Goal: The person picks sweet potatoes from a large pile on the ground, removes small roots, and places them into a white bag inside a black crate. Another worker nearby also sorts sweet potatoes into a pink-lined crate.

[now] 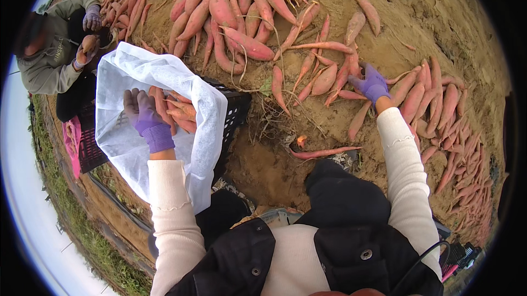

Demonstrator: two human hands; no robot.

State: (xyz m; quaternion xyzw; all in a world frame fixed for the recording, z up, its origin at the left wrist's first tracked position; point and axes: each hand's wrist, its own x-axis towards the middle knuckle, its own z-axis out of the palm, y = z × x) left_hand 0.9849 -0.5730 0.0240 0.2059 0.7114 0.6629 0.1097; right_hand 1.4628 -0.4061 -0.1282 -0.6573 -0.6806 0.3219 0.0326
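Note:
My left hand (pixel 147 121), in a purple and grey work glove, is inside a black plastic crate (pixel 235 108) lined with white fabric (pixel 164 69). It lies beside several sweet potatoes (pixel 184 111) in the liner; its fingers point away from me, and whether they touch a root cannot be told. To the right, my right hand (pixel 369 82), in a purple glove, reaches down to sweet potatoes on the soil, with the fingertips at a long root (pixel 342 80). The fingers are partly hidden, so a grip cannot be made out.
Sweet potatoes lie in a large heap (pixel 224 4) ahead and a long row (pixel 446 102) at right. Dry vines (pixel 271 117) and a thin root (pixel 325 153) lie near my knees. At left a co-worker (pixel 53 57) in gloves holds a root beside a pink-lined dark crate (pixel 89 148).

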